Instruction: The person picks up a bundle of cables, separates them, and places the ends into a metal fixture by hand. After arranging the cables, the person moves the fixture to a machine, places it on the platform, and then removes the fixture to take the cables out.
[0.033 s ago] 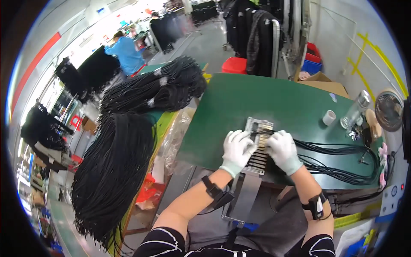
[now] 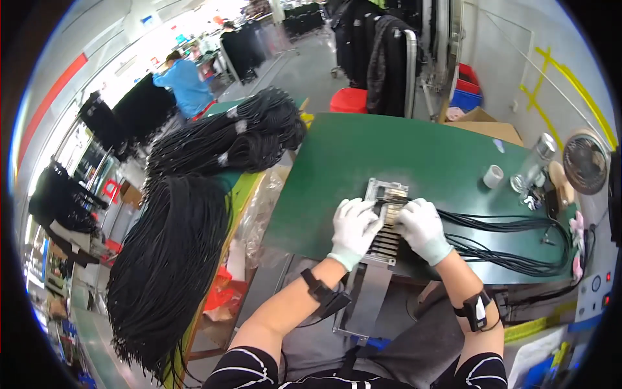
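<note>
The green tabletop (image 2: 389, 155) carries a grey slotted fixture (image 2: 387, 217) at its near edge. Black cables (image 2: 512, 243) run from the fixture to the right. The left hand (image 2: 353, 228) rests flat on the fixture's left side, fingers curled down. The right hand (image 2: 422, 227) pinches cable ends at the fixture's right edge.

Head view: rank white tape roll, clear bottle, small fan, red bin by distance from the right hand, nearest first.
From the right hand:
1. White tape roll, on the green table, up-right.
2. Clear bottle, just beyond the roll.
3. Small fan, table's far right edge.
4. Red bin, behind the table's far side.
</note>
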`<state>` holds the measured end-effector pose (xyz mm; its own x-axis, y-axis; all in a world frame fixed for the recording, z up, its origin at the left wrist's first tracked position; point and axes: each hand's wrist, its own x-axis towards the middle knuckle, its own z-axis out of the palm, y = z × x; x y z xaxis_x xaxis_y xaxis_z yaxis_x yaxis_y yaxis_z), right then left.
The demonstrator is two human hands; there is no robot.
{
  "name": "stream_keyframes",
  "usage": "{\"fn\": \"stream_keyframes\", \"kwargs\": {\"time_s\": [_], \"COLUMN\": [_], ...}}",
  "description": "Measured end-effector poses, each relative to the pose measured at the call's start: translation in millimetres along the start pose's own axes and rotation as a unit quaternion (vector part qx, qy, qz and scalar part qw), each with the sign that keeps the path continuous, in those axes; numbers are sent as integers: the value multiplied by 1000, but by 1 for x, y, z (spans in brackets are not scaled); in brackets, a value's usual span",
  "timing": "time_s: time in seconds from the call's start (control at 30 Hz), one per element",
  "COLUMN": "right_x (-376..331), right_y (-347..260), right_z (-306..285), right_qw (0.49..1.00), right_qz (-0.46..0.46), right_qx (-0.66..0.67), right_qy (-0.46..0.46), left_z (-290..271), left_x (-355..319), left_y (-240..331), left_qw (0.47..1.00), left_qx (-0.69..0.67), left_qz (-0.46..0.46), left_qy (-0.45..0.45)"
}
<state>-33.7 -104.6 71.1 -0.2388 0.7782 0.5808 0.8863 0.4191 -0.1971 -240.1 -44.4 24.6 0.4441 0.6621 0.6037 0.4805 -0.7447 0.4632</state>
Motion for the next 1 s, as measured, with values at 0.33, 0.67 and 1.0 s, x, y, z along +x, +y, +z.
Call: {"fn": "stream_keyframes", "kwargs": {"time_s": [0.33, 0.67, 1.0], "right_x": [-11, -10, -16], "right_y": [6, 22, 21], "right_z": [7, 5, 2], "right_qw": [985, 989, 996], "right_qz": [50, 87, 68], "right_qx": [155, 107, 3], "right_qy": [-52, -44, -50], "left_z": [3, 4, 8], "left_x": [-3, 0, -5], "left_y": [6, -19, -26], "left_qw": [995, 983, 984], "left_qx": [-97, -87, -54], "left_qz": [-7, -151, -158], "left_qy": [7, 53, 65]}}
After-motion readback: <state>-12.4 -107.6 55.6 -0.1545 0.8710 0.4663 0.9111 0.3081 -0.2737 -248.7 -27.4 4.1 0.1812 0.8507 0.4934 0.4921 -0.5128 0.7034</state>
